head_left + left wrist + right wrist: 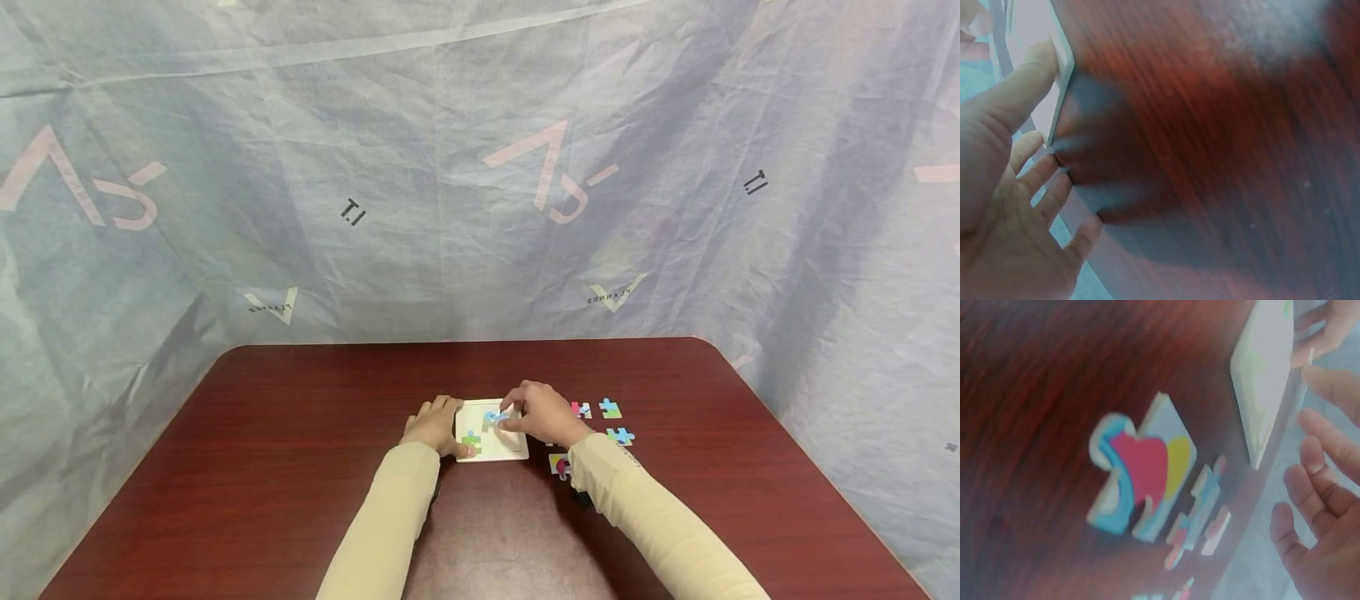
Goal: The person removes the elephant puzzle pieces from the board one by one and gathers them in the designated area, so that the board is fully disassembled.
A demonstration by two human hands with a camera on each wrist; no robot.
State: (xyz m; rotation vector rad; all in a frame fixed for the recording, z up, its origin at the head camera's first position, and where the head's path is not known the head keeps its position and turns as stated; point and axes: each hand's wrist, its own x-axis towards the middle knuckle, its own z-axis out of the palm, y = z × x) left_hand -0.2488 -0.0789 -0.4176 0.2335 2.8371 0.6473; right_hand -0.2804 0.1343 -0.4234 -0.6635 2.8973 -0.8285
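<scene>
A white puzzle tray [517,452] lies flat near the middle of a dark red wooden tabletop [300,433], a green piece [471,440] already seated in its near-left corner. Over the tray's far edge, the person's right hand [543,414] holds a light blue puzzle piece [495,415], the fingers curled down around it so the grip is closed on the piece. The left hand [433,425] rests against the tray's left edge; the left wrist view shows its thumb [1025,78] pressed flat on the white rim and the other fingers relaxed and slightly apart, clasping nothing. Loose pieces wait just to the right of the tray: a pink-and-white one [580,409], a blue-and-green one [611,408], a blue one [620,435], and nearest the right sleeve a piece bearing a red, blue and yellow pattern [1141,478]. Both forearms are in cream sleeves [390,517]. A pale, creased printed sheet [480,167] hangs behind the tabletop.
</scene>
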